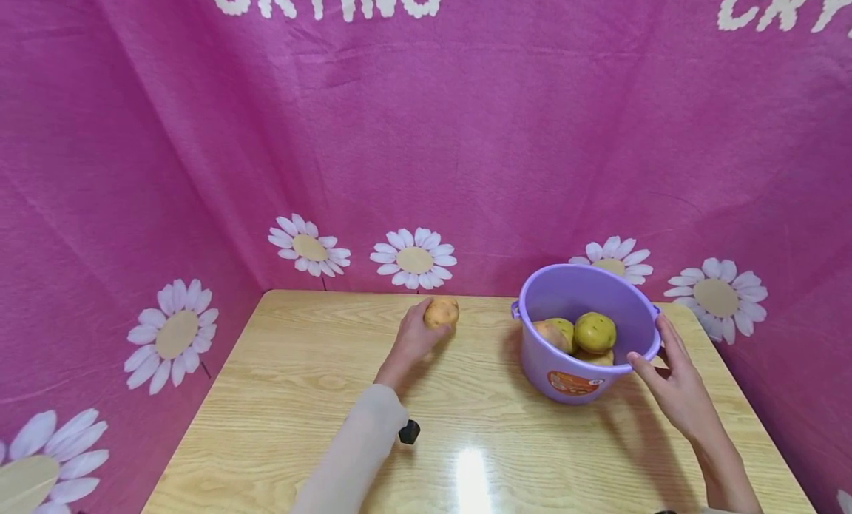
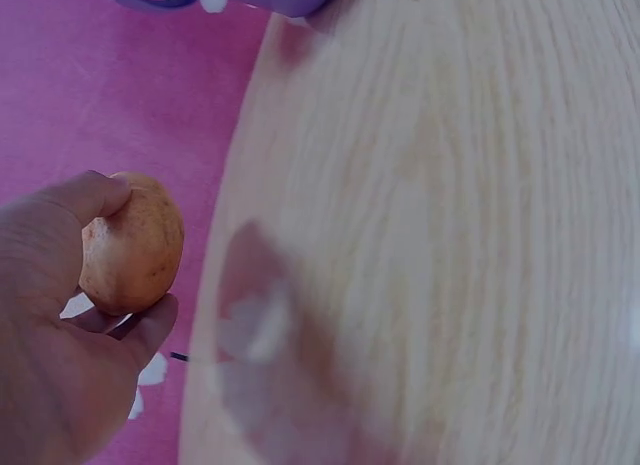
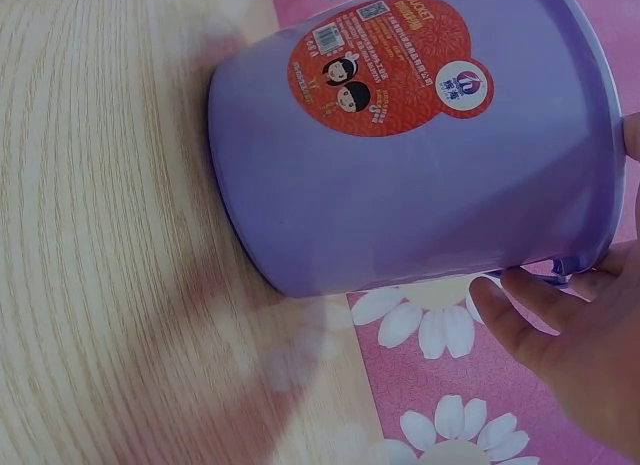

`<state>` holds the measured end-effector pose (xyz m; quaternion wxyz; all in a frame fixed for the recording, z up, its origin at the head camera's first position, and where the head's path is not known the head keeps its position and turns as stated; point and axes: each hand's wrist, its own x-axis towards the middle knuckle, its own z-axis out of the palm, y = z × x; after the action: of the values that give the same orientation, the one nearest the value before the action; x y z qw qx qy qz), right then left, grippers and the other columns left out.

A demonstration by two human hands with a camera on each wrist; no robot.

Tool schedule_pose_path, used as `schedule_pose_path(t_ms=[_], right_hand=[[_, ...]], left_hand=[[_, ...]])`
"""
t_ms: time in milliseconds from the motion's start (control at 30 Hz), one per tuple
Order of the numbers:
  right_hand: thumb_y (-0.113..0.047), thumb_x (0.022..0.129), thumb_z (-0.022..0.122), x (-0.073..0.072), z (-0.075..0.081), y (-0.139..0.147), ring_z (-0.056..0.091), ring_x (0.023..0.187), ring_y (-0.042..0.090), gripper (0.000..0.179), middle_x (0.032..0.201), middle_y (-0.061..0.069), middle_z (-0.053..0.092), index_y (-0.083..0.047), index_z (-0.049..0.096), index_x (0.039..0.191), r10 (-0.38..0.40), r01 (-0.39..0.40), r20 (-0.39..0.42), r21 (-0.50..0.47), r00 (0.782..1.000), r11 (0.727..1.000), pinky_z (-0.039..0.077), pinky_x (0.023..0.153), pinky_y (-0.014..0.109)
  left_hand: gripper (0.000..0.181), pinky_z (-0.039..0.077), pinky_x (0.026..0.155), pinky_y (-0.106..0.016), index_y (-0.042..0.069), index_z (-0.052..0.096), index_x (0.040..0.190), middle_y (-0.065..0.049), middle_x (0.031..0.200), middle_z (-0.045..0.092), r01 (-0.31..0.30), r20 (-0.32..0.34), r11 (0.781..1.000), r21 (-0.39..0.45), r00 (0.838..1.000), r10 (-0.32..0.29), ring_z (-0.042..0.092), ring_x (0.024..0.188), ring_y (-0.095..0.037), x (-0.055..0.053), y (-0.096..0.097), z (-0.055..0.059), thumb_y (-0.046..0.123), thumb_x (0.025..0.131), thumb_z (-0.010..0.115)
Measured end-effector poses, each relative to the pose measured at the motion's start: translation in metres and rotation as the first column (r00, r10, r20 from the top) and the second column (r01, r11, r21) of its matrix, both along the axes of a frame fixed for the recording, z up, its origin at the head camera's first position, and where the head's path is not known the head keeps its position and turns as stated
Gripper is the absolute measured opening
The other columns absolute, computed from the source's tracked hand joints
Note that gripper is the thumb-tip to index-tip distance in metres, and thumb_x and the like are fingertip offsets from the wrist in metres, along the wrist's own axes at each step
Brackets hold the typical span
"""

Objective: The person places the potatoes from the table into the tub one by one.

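In the head view my left hand (image 1: 414,336) grips a tan potato (image 1: 442,313) near the table's back edge. The left wrist view shows the potato (image 2: 135,247) between thumb and fingers, its shadow cast on the wood beside it. To the right stands a purple bucket (image 1: 566,377) with a red label. My right hand (image 1: 682,388) holds its rim at the right side, thumb at the front and fingers farther back by the handle lug. Inside lie a round yellow-green fruit (image 1: 594,333) with a dark dimple, a tan potato (image 1: 549,334) and other yellowish pieces, partly hidden.
The light wood table (image 1: 319,351) ends at the back against a pink cloth (image 1: 466,166) with white daisies, which also hangs at both sides. A small black piece (image 1: 409,431) sticks out by my left sleeve (image 1: 359,440).
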<state>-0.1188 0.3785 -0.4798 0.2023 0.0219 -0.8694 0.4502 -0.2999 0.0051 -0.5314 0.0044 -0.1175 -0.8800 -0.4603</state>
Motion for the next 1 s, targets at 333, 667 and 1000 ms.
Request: schedule_pose_path(t_ms=[333, 667, 1000], right_hand=[[-0.012, 0.091, 0.060, 0.000, 0.001, -0.001, 0.041, 0.116, 0.004, 0.075, 0.153, 0.009, 0.016, -0.014, 0.014, 0.150, 0.004, -0.004, -0.007, 0.005, 1.000, 1.000, 0.038, 0.077, 0.005], [-0.010, 0.090, 0.060, -0.001, 0.000, 0.000, 0.040, 0.116, 0.003, 0.075, 0.152, 0.009, 0.018, -0.016, 0.015, 0.150, 0.008, -0.008, -0.013, 0.007, 1.000, 1.000, 0.038, 0.076, 0.005], [-0.009, 0.090, 0.060, -0.001, 0.002, -0.001, 0.041, 0.114, 0.001, 0.075, 0.152, 0.011, 0.018, -0.014, 0.015, 0.150, 0.015, -0.015, -0.020, 0.001, 1.000, 1.000, 0.038, 0.076, 0.005]], left_hand=[[0.069, 0.041, 0.094, -0.041, 0.008, 0.042, 0.139, -0.013, 0.127, 0.050, 0.025, -0.059, 1.000, -0.011, 0.998, -0.025, 0.048, 0.113, -0.027, 0.005, -0.010, 0.027, 0.025, 0.079, 0.072], [0.071, 0.036, 0.099, -0.040, 0.006, 0.043, 0.138, -0.012, 0.134, 0.048, 0.037, -0.079, 0.999, -0.013, 0.996, -0.038, 0.044, 0.120, -0.027, 0.010, -0.019, 0.057, 0.029, 0.079, 0.073], [0.069, 0.041, 0.095, -0.037, 0.008, 0.043, 0.138, -0.011, 0.133, 0.048, 0.047, -0.115, 0.999, -0.004, 0.992, -0.048, 0.047, 0.116, -0.024, 0.017, -0.029, 0.085, 0.029, 0.080, 0.073]])
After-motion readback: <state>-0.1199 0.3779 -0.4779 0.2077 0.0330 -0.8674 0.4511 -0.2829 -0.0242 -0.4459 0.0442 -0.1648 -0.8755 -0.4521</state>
